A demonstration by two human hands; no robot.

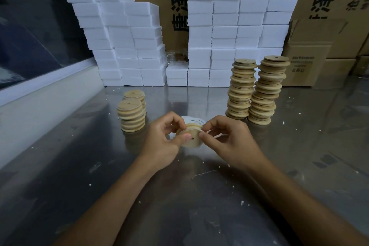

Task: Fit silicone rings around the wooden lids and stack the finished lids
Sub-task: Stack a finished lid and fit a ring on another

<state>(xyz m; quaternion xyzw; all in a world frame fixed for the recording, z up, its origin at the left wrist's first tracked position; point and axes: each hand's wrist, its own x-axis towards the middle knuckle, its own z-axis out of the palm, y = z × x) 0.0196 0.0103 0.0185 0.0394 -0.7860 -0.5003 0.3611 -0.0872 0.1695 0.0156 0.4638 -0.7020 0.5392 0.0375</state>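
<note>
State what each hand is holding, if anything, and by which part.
Both hands hold one wooden lid at its rim: left hand on its left edge, right hand on its right edge, pinching the white silicone ring there.

A table [79, 166] carries everything. Near its middle, both hands hold one wooden lid [188, 139] above the surface, the left hand [162, 140] on the lid's left side and the right hand [229, 142] on its right. Behind and left of the hands stand two short lid stacks [131, 116], one in front of the other. Behind and right stand two tall lid stacks [255, 90], side by side. Along the table's far edge, foam blocks [229, 26] are piled into a wall. Cardboard boxes [311, 56] sit behind and right of that wall.
</note>
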